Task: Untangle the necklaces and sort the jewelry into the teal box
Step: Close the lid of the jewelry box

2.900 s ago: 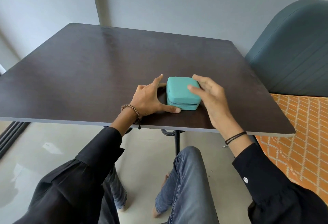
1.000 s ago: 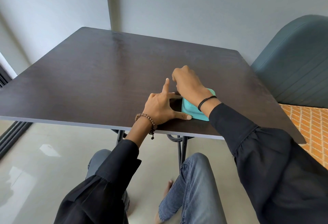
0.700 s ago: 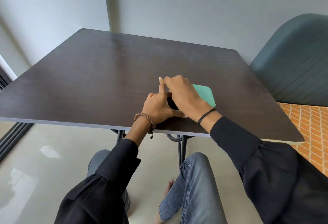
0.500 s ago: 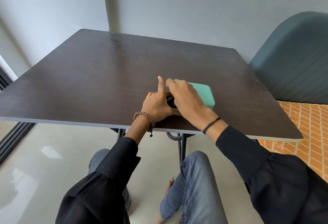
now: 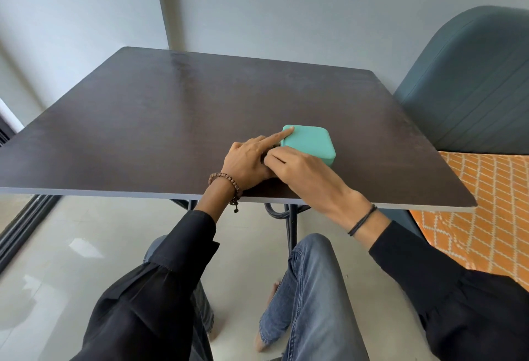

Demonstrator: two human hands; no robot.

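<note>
Lying near the front edge of the table (image 5: 171,131), the teal box (image 5: 309,143) is touched on top by one straight finger of the left hand (image 5: 246,163); the grip of the right hand (image 5: 300,171) cannot be told.

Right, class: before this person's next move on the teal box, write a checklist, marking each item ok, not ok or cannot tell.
1. Teal box sits flat on the table, back from its edge: ok.
2. Left hand braces it, forefinger on the top corner: ok.
3. Right hand has hold of the zip: cannot tell, its fingers hide it.
4. Lid open: not ok, it looks shut.
5. Necklaces within sight: not ok, none shows.
</note>
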